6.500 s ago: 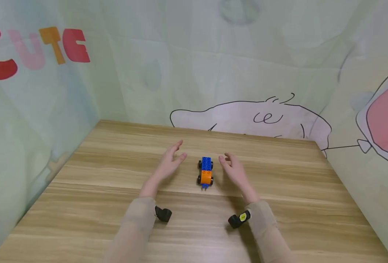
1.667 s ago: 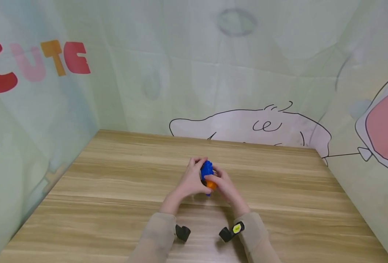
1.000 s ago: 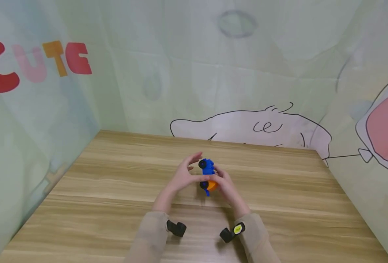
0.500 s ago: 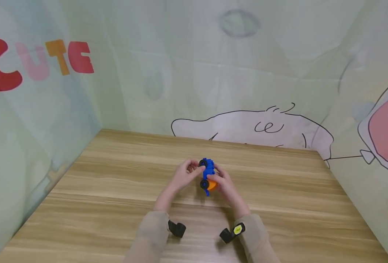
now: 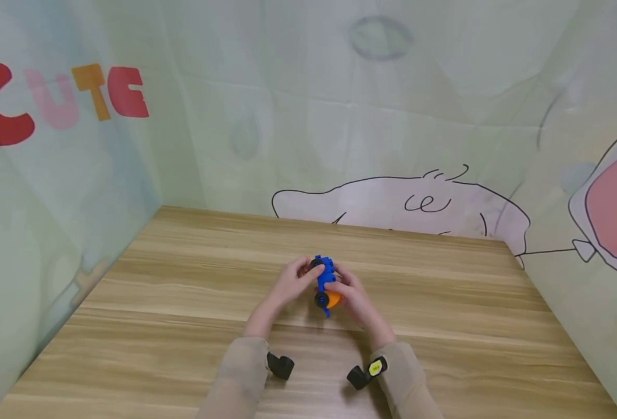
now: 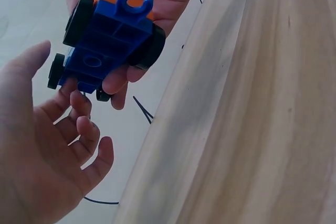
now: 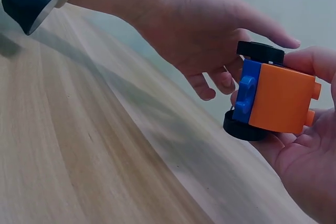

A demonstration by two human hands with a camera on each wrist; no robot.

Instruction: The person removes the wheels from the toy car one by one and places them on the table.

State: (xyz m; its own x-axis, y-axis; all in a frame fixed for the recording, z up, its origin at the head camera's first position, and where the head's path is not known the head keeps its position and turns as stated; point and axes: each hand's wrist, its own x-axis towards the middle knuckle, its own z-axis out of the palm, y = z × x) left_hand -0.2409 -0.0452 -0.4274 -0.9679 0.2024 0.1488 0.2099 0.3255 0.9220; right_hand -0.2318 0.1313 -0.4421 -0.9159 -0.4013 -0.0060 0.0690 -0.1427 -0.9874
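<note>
A small toy car (image 6: 100,40) of building blocks has a blue base, an orange block (image 7: 283,98) at one end and black wheels. It is held above the table, tilted on its side, its underside turned to the left wrist view. My right hand (image 5: 354,294) grips it, thumb on the near side and fingers behind. My left hand (image 5: 289,282) is at the far-end wheel, thumb over it in the head view and index finger against the underside in the left wrist view. Its other fingers are loosely curled. The far wheel is partly hidden by the left hand.
A wood-grain table (image 5: 182,262) lies under both hands. Behind and beside it hang pale printed cloth walls (image 5: 266,139) with letters and a drawn animal. Each wrist wears a black camera (image 5: 281,366).
The car was on the table at first, between open hands. Both hands then took it up and turned it on its side. Lately its far end has swung slightly left, towards my left hand.
</note>
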